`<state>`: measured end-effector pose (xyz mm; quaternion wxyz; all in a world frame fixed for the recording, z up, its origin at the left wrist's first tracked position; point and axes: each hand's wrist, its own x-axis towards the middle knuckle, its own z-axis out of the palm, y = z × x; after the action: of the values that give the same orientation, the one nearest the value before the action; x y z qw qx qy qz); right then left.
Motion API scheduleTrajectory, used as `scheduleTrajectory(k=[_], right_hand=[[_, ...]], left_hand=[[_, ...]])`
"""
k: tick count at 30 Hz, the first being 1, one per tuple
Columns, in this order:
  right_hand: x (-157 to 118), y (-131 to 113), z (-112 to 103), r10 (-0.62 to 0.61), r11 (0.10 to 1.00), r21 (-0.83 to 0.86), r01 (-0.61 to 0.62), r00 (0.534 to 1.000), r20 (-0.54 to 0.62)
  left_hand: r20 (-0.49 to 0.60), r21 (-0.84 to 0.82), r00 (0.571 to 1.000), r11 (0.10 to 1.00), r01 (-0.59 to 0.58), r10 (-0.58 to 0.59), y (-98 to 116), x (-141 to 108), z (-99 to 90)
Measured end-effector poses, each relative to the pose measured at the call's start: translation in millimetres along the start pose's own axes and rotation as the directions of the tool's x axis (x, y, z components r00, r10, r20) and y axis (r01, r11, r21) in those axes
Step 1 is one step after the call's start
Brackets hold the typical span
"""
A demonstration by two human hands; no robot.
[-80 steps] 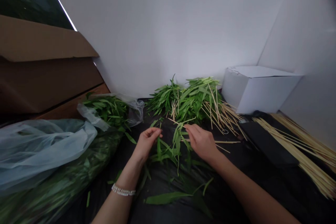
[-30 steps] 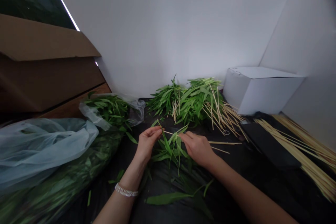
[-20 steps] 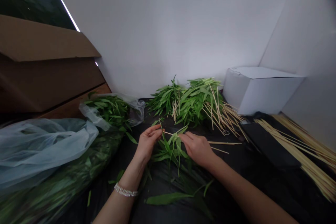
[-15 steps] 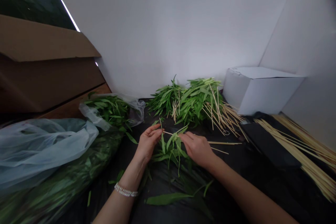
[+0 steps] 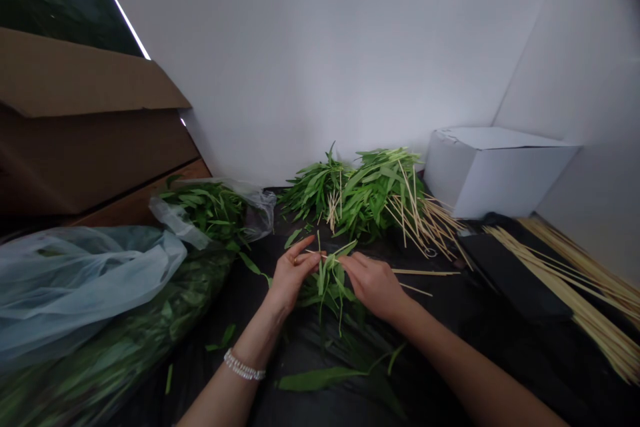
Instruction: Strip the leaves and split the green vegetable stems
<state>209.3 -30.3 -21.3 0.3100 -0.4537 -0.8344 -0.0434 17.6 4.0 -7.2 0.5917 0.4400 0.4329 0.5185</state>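
Near the centre, my left hand point(image 5: 296, 273) pinches a thin wooden skewer point(image 5: 317, 253) at its left end, thumb and fingers together. Leafy green stems point(image 5: 327, 275) hang from the skewer between my two hands. On the right, my right hand point(image 5: 371, 280) is closed around the skewer and the stem ends; its fingertips are partly hidden by leaves. More green leaves lie on the black surface point(image 5: 310, 407) below the hands, with one long leaf point(image 5: 320, 379) nearest to me.
Behind the hands are piles of greens point(image 5: 380, 187) with skewers. Bagged greens point(image 5: 205, 210) and a cardboard box point(image 5: 95, 153) lie left. At right are a white box point(image 5: 505, 170), a black flat object point(image 5: 515, 277) and long sticks point(image 5: 565, 287).
My left hand has moved slightly right, closer to my right hand, and the stems on the skewer are bunched closer together. My right hand has hardly moved.
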Motion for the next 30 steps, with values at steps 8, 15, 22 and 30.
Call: scheduleTrajectory(k=[8, 15, 22, 30], right_hand=[[3, 11, -11, 0.068, 0.997, -0.017, -0.075, 0.966, -0.248], [9, 23, -23, 0.216, 0.976, 0.106, -0.188, 0.855, -0.471], [7, 23, -16, 0.192, 0.981, 0.108, -0.161, 0.883, -0.428], [8, 21, -18, 0.203, 0.977, 0.143, -0.155, 0.876, -0.438]], left_hand=[[0.002, 0.087, 0.997, 0.993, -0.082, 0.082, -4, 1, 1.4], [0.465, 0.571, 0.848, 0.645, -0.508, 0.256, -6, -10, 7.1], [0.621, 0.685, 0.767, 0.363, -0.632, 0.162, -12, -14, 5.0], [0.128, 0.415, 0.961, 0.867, -0.275, 0.243, -4, 0, -2.2]])
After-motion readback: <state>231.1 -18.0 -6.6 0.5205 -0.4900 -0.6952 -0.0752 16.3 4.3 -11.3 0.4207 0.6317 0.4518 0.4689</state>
